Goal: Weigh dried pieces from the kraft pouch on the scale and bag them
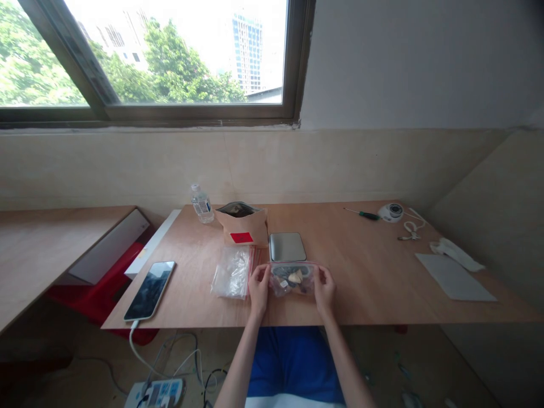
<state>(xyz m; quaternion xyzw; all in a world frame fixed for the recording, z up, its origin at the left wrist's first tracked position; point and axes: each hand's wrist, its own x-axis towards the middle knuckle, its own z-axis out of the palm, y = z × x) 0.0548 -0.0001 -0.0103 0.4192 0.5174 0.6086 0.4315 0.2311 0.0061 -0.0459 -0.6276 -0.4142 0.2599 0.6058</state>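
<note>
A clear zip-lock bag (293, 288) with a red-edged top is stretched between my two hands near the table's front edge. Small pale and dark pieces show inside it. My left hand (259, 286) pinches its left top corner, and my right hand (323, 286) pinches the right one. Just beyond the bag lies a flat silver scale (287, 247). To the left of my left hand is a stack of clear zip-lock bags (233, 273) with red edges. Behind that stack stands a brown paper pouch (246, 224), its top gaping, with a red label on the front.
At the left are a phone (150, 290) on a charging cable and a plastic bottle (202, 204). Toward the right lie a screwdriver (368, 215), a white dome camera (390, 212) with its cable, a white sheet (454, 276) and a white cloth-like item (457, 254). A power strip (155, 392) sits below.
</note>
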